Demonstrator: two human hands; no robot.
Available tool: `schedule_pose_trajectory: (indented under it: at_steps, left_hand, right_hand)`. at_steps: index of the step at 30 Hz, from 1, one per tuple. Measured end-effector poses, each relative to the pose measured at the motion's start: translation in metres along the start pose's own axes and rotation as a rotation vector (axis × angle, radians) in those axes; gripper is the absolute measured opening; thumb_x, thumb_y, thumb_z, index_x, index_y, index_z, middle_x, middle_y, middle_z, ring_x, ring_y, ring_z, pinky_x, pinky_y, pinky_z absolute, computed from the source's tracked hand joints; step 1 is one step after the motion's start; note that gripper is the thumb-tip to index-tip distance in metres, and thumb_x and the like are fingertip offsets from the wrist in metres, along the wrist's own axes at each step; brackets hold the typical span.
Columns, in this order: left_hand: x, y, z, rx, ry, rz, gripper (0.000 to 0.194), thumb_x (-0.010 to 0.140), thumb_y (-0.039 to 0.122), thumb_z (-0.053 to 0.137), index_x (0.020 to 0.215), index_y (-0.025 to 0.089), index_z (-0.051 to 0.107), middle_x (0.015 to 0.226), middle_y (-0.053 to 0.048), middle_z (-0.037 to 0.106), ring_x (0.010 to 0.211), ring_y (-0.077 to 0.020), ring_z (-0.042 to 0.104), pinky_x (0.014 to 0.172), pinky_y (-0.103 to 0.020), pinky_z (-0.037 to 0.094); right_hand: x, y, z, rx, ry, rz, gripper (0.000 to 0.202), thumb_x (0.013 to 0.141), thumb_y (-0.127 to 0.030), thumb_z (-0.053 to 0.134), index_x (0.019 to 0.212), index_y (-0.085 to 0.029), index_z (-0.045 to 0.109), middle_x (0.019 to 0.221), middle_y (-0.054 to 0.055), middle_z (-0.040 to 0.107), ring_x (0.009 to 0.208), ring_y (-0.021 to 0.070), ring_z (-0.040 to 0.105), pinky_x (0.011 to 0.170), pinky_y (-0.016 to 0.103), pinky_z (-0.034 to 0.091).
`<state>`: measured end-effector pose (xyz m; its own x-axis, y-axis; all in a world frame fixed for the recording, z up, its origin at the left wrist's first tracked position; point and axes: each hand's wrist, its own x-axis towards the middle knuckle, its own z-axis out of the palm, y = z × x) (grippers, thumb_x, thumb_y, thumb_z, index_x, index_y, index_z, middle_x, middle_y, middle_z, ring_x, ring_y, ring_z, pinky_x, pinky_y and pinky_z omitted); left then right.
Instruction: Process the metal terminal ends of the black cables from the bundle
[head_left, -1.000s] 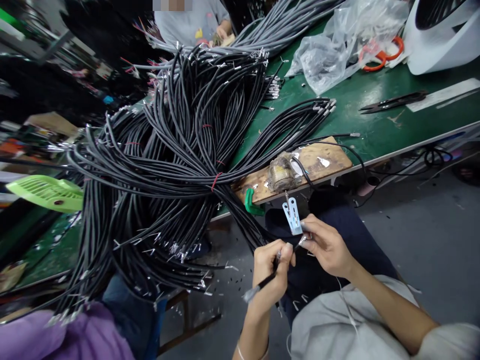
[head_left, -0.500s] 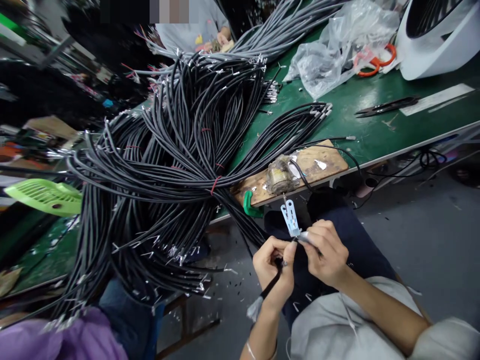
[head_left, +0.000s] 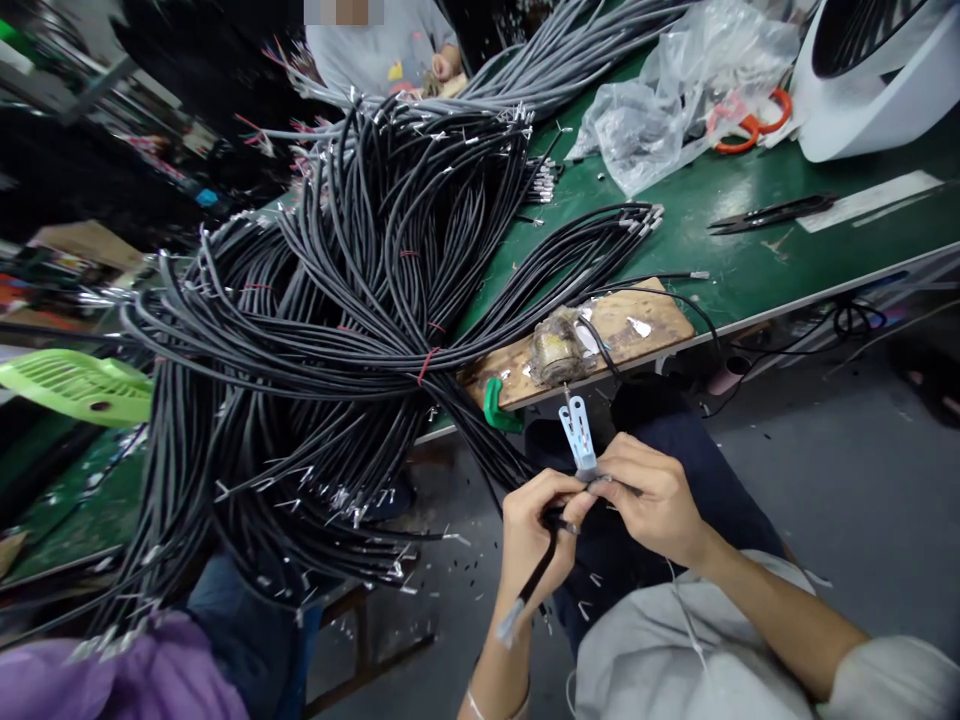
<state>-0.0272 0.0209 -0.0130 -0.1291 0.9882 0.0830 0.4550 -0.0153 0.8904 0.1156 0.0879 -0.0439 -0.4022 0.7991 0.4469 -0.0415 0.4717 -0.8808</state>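
Observation:
My left hand (head_left: 541, 525) is closed around a black cable (head_left: 541, 568), whose whitish frayed end hangs by the wrist. Close beside it, my right hand (head_left: 651, 498) pinches a small greyish end of that cable; the fingertips hide most of it. Both sets of fingertips meet just under the jaws of a light blue clothes peg (head_left: 577, 435). The peg is fixed on the thin shaft of a small, dusty motor (head_left: 556, 350). A wooden board (head_left: 652, 318) carries the motor at the table edge.
A large heap of black cables (head_left: 375, 240) covers the green table (head_left: 757, 265) at left. A green clamp (head_left: 498, 405) grips the board. Orange-handled scissors (head_left: 750, 125), thread snips (head_left: 772, 213) and a plastic bag (head_left: 652, 120) lie behind. A co-worker's hand (head_left: 446, 65) shows at the back.
My right fingers have closed in over the cable's end under the peg, hiding it more. My left hand has shifted slightly, and the cable's hanging end shows more clearly.

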Motion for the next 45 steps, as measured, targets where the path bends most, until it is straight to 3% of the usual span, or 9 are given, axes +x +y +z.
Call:
schedule_pose_trajectory:
  at_steps: [10,17,19,21,25,30,36,39,45]
  left_hand:
    - [0.003,0.003,-0.002,0.063,-0.145,0.012,0.011,0.081,0.016,0.064,0.070,0.014,0.065,0.064,-0.002,0.059,0.057,-0.0108,0.052,0.055,-0.021,0.038]
    - [0.001,0.004,0.001,0.046,-0.228,0.107,0.011,0.080,0.013,0.064,0.069,0.014,0.064,0.062,-0.001,0.056,0.056,-0.0109,0.049,0.054,-0.022,0.035]
    - [-0.001,0.002,0.000,0.040,-0.190,0.104,0.011,0.081,0.015,0.065,0.070,0.014,0.064,0.061,-0.001,0.055,0.054,-0.0102,0.047,0.053,-0.022,0.034]
    - [-0.003,0.001,0.000,0.049,-0.138,0.088,0.012,0.081,0.016,0.065,0.070,0.014,0.064,0.060,0.000,0.053,0.053,-0.0097,0.046,0.052,-0.022,0.033]
    - [-0.005,0.001,0.001,0.084,-0.097,0.057,0.013,0.083,0.018,0.063,0.070,0.014,0.063,0.059,0.000,0.053,0.053,-0.0098,0.046,0.052,-0.022,0.033]
    - [-0.002,0.001,0.003,0.109,-0.093,0.055,0.014,0.083,0.018,0.062,0.069,0.014,0.063,0.059,0.000,0.053,0.052,-0.0101,0.046,0.052,-0.022,0.034]
    - [-0.004,-0.002,-0.001,0.057,-0.239,0.105,0.012,0.083,0.018,0.062,0.072,0.014,0.065,0.063,-0.002,0.057,0.056,-0.0114,0.049,0.054,-0.023,0.035]
    - [-0.004,0.001,-0.003,0.031,-0.097,0.097,0.016,0.084,0.020,0.061,0.070,0.014,0.064,0.060,-0.001,0.055,0.054,-0.0104,0.048,0.052,-0.021,0.034]
    - [-0.002,0.007,0.003,0.054,0.053,0.051,0.021,0.086,0.022,0.058,0.066,0.014,0.063,0.057,0.001,0.052,0.051,-0.0095,0.047,0.050,-0.021,0.034]
  right_hand:
    - [-0.003,-0.005,-0.013,-0.040,-0.039,0.205,0.030,0.085,-0.021,0.058,0.056,-0.014,0.056,0.056,0.000,0.048,0.057,0.0119,0.044,0.058,0.027,0.035]
    - [0.002,0.027,-0.026,0.497,-0.626,0.601,0.046,0.078,-0.049,0.063,0.050,-0.015,0.050,0.047,-0.006,0.037,0.045,0.0065,0.031,0.045,0.023,0.023]
    - [0.004,0.033,-0.023,0.562,-0.568,0.648,0.049,0.075,-0.055,0.064,0.051,-0.014,0.052,0.046,-0.005,0.040,0.044,0.0067,0.034,0.044,0.022,0.025]
    - [0.003,0.033,-0.019,0.462,-0.330,0.647,0.046,0.077,-0.054,0.063,0.055,-0.014,0.055,0.049,-0.004,0.046,0.047,0.0081,0.039,0.046,0.022,0.030]
    - [-0.006,0.019,-0.019,0.220,0.047,0.365,0.028,0.089,-0.039,0.055,0.078,-0.015,0.065,0.073,0.004,0.060,0.068,0.0150,0.055,0.063,0.028,0.044]
    - [-0.011,-0.003,-0.029,-0.066,-0.051,0.056,0.015,0.078,-0.027,0.070,0.090,-0.018,0.068,0.085,0.007,0.065,0.083,0.0209,0.055,0.076,0.037,0.044]
    - [0.003,0.017,-0.027,0.318,-0.479,0.439,0.034,0.078,-0.040,0.068,0.059,-0.014,0.060,0.057,-0.001,0.052,0.056,0.0120,0.047,0.052,0.025,0.038]
    - [0.006,0.024,-0.018,0.532,-0.317,0.554,0.043,0.084,-0.052,0.058,0.069,-0.012,0.064,0.062,0.000,0.055,0.057,0.0111,0.048,0.054,0.024,0.040]
    - [-0.005,0.004,0.000,0.382,-0.138,0.279,0.025,0.087,-0.038,0.060,0.086,-0.015,0.069,0.081,0.007,0.063,0.074,0.0162,0.056,0.065,0.027,0.045]
